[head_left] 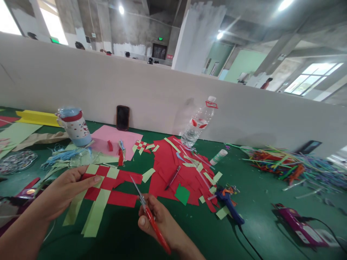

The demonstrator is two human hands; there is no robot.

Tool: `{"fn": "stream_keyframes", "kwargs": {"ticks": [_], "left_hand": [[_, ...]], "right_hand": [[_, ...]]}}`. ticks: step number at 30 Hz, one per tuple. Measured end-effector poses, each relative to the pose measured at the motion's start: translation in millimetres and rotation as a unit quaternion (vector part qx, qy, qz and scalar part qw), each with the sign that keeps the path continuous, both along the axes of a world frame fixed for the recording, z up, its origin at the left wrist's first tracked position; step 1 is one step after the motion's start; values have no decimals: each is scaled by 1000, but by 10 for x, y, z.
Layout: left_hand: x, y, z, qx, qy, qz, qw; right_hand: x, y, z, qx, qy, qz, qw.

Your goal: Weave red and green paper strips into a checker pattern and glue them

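Note:
My left hand (69,191) pinches a woven paper piece (105,183) of red and light green strips between thumb and fingers. Loose green strip ends hang down from it, and red ends stick out to the right. My right hand (157,216) is wrapped round red-handled scissors (157,231). Their blades point up and left, close to the red strip ends, and look nearly together. Whether the blades touch a strip I cannot tell. Beyond the hands lies a smaller woven piece (141,145) in the same colours.
Red paper (162,177) with scraps and a pen (172,177) covers the middle. A water bottle (199,124), glue stick (219,157), blue glue gun (230,207), phone (123,117) and patterned cup (76,126) stand or lie around. Coloured strips (282,164) are heaped right, near a purple device (300,225).

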State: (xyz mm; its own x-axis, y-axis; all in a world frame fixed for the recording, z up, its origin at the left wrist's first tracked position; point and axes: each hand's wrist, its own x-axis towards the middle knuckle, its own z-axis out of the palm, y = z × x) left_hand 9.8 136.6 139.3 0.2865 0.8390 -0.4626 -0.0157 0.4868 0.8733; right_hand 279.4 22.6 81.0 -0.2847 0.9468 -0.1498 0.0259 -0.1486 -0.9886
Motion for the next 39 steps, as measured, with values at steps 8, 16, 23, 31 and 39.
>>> {"fn": "stream_keyframes", "kwargs": {"ticks": [8, 16, 23, 31, 39], "left_hand": [[-12, 39, -106, 1, 0, -5, 1000], [-1, 48, -122, 12, -2, 0, 1000], [-47, 67, -198, 28, 14, -18, 999], [-18, 77, -118, 16, 22, 21, 999], [1, 146, 264, 1, -15, 163, 986]], "right_hand": [[-14, 19, -120, 25, -1, 1, 1000], [-89, 2, -161, 50, 27, -30, 998], [-122, 6, -184, 60, 24, -58, 996], [-150, -36, -398, 53, 63, -106, 991], [41, -177, -141, 3, 13, -25, 1000]]}}
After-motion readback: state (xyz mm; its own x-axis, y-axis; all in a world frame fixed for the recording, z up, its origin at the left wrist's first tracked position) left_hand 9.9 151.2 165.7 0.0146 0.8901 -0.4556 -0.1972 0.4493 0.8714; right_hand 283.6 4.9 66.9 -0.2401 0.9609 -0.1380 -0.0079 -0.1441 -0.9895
